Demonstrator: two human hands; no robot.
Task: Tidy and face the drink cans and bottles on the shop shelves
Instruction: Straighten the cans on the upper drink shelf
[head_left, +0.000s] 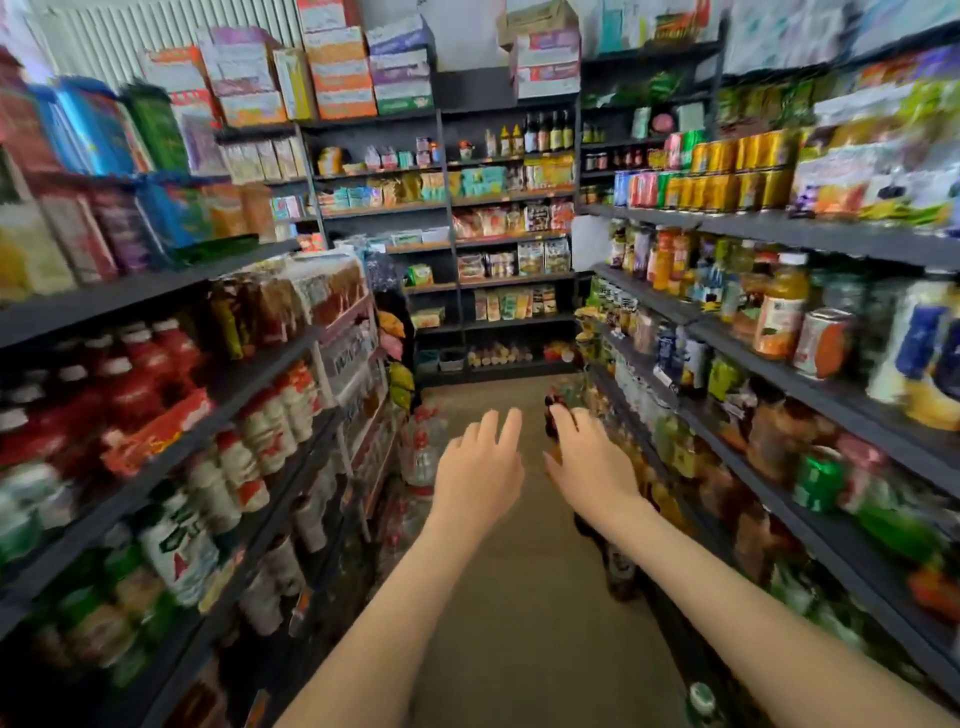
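Note:
I stand in a narrow shop aisle and the picture is motion-blurred. My left hand is stretched out over the floor with fingers apart and nothing in it. My right hand reaches toward the low right shelves, its fingers around the top of a dark bottle; blur hides how firm the grip is. Red-capped bottles and white bottles fill the left shelves. Orange juice bottles and yellow cans stand on the right shelves.
Dark metal shelving lines both sides and the far wall. Large water bottles stand on the floor at the left. More dark bottles stand low on the right. A brown floor strip runs between the shelves.

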